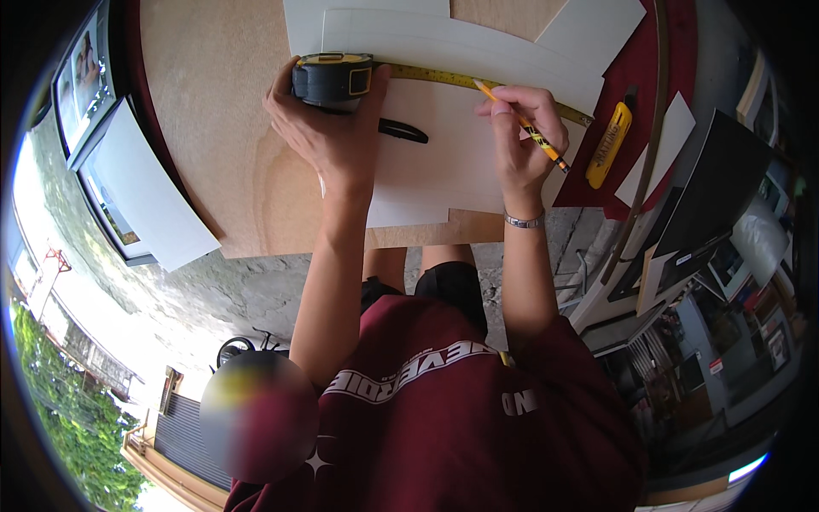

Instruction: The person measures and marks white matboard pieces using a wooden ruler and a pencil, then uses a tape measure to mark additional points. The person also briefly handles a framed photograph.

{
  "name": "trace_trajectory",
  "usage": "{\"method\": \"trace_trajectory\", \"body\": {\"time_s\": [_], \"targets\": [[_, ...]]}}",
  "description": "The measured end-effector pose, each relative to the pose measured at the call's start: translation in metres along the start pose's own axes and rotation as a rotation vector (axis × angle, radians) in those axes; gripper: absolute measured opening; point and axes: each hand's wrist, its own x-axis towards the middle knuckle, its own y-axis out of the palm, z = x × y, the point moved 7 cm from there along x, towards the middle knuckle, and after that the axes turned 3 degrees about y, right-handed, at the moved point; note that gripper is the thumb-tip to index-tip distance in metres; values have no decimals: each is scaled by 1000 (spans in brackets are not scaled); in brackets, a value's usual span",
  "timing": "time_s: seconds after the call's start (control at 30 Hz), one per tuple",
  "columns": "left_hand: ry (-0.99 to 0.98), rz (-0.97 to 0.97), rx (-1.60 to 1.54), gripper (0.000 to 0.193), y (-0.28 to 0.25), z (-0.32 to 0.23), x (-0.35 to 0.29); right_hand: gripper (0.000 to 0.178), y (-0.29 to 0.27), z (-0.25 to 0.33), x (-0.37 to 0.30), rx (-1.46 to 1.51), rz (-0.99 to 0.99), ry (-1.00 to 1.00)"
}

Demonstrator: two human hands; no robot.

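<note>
My left hand is closed around a black and yellow tape measure at the upper left of the white sheets. Its yellow blade runs out to the right across a white board. Between the fingers of my right hand is a yellow and black pencil, its tip at the blade's lower edge. A black strap extends from beside my left hand and lies on the white board.
A yellow utility knife lies on dark red cloth to the right. The plywood tabletop carries more white sheets at the far side. Framed pictures stand at the left; dark panels lean at the right.
</note>
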Motion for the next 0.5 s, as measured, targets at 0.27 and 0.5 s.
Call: {"method": "trace_trajectory", "body": {"time_s": [0.27,0.5], "targets": [[30,-32,-9,92,0,0,0,10,9,4,7,-94,-8,-75],[46,-31,31,93,0,0,0,11,11,5,8,-119,-9,-89]]}}
